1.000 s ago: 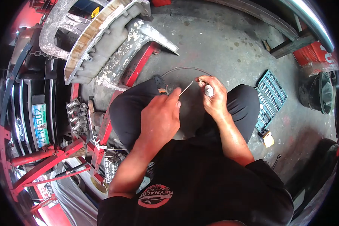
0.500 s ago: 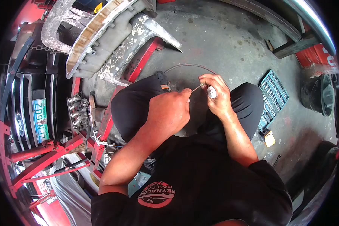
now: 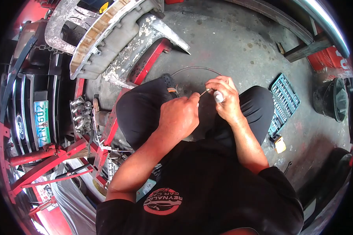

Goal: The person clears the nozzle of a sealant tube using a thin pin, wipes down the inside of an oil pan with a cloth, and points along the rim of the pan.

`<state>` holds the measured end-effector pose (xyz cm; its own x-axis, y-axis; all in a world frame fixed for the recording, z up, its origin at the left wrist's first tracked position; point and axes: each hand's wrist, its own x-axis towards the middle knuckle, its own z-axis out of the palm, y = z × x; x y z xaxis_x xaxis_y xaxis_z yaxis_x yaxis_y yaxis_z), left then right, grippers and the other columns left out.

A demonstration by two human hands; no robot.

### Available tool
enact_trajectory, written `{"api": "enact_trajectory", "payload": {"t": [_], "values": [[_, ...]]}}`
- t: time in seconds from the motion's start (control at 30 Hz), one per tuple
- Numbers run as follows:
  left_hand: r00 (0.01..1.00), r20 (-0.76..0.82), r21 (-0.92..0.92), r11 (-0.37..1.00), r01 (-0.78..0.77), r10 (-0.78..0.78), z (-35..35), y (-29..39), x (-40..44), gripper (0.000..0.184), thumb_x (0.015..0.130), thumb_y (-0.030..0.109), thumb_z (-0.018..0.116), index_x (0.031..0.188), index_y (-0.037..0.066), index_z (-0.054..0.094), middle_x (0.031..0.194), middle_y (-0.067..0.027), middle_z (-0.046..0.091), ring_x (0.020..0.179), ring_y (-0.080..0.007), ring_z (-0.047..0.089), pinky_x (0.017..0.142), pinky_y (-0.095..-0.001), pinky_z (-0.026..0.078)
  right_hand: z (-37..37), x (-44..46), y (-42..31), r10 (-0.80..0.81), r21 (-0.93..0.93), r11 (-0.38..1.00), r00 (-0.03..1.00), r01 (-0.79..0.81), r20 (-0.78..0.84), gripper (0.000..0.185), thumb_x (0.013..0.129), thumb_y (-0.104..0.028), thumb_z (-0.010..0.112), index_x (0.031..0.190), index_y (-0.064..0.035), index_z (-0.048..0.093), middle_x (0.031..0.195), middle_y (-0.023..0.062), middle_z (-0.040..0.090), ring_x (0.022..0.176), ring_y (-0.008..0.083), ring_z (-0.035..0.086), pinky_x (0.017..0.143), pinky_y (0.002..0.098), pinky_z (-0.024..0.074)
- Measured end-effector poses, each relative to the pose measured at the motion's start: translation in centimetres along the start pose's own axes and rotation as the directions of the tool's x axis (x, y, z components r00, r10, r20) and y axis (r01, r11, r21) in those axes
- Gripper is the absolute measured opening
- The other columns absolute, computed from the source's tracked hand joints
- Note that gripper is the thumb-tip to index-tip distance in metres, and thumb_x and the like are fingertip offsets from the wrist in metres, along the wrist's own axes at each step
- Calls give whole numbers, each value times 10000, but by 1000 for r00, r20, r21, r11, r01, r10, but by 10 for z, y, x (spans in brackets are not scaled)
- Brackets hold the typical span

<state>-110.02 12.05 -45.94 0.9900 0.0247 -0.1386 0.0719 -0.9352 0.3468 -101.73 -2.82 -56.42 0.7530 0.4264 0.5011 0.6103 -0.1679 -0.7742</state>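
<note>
My left hand point(image 3: 179, 116) is closed around a thin tan rod point(image 3: 203, 93), whose far end reaches the fingertips of my right hand point(image 3: 226, 98). In that right hand sits a small white cylinder point(image 3: 219, 96), its rounded end facing up; the fingers hide the rest of it. Beyond both hands a thin dark hose point(image 3: 196, 67) arcs over the floor and passes behind my right hand. Whether the hose joins the thing I hold, I cannot tell. My knees lie on either side of the hands.
An open teal socket set point(image 3: 284, 98) lies right of my knee, near a yellow piece point(image 3: 279, 145). A black bucket point(image 3: 336, 100) stands farther right. On the left are a large metal engine part point(image 3: 113, 51), a red steel frame point(image 3: 51, 158) and a car grille point(image 3: 25, 117).
My left hand has shifted slightly right and the hands are a little closer, with less of the thin rod showing. The white cylinder has tilted slightly.
</note>
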Motion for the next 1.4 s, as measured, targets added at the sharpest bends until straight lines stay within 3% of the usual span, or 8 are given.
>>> {"api": "enact_trajectory", "payload": {"t": [0.07,0.13,0.2,0.27,0.4,1.1,1.17,1.4], "values": [[997,-69,-164,986,-29,17,6,-7,-2,253,860,84,608,1098,13,655,863,-188,682,775,-344,671,686,-410,525,-1,-1,-4,6,38,999,999,-5,-44,252,751,101,645,969,-26,647,1043,58,671,965,259,604,826,350,489],[990,-142,-320,945,-68,23,17,-13,-3,255,871,74,615,1112,1,653,908,-202,685,807,-337,681,709,-382,533,2,1,-17,486,605,716,871,-348,-74,197,823,62,646,998,-26,660,1101,43,673,983,195,600,825,319,497],[972,-237,-473,874,-115,-1,30,-16,-5,269,878,81,615,1139,27,649,946,-188,686,829,-349,674,698,-390,533,4,-1,-9,479,677,671,874,-302,-86,192,886,16,627,1077,6,633,1111,91,673,927,156,619,790,289,517],[967,-253,-499,855,-138,8,40,-12,-8,275,885,63,616,1154,10,643,994,-210,680,888,-352,677,743,-375,538,3,-1,-10,630,929,213,770,-302,105,260,894,-8,630,1145,37,579,1064,159,679,851,176,649,748,281,533],[953,-300,-581,802,-139,-53,53,-3,-11,267,904,61,601,1158,-14,634,1042,-219,677,938,-339,685,768,-362,538,0,-1,-13,657,944,110,736,-310,165,323,897,-28,638,1192,55,537,1011,180,685,831,195,661,731,296,545],[996,13,-838,542,59,-89,65,-1,-9,273,936,60,573,1196,-10,621,983,-82,712,702,-52,563,632,-223,465,-6,-7,-21,611,928,225,785,-298,104,409,869,-92,699,1217,42,532,944,130,662,822,186,636,718,309,548],[995,36,-904,421,74,-97,66,3,-7,277,961,90,552,1203,-30,612,741,39,528,570,1,341,503,-197,269,-6,-8,-20,576,927,268,815,-262,64,407,872,-101,696,1219,36,533,933,130,659,816,198,640,700,321,558],[992,-129,-795,599,-95,-14,57,0,3,282,924,46,575,1197,-13,620,990,-98,705,708,-82,595,632,-224,464,-7,-2,-22,584,956,158,804,-248,111,345,882,-113,687,1176,18,564,923,141,667,824,220,654,713,350,562]]}}
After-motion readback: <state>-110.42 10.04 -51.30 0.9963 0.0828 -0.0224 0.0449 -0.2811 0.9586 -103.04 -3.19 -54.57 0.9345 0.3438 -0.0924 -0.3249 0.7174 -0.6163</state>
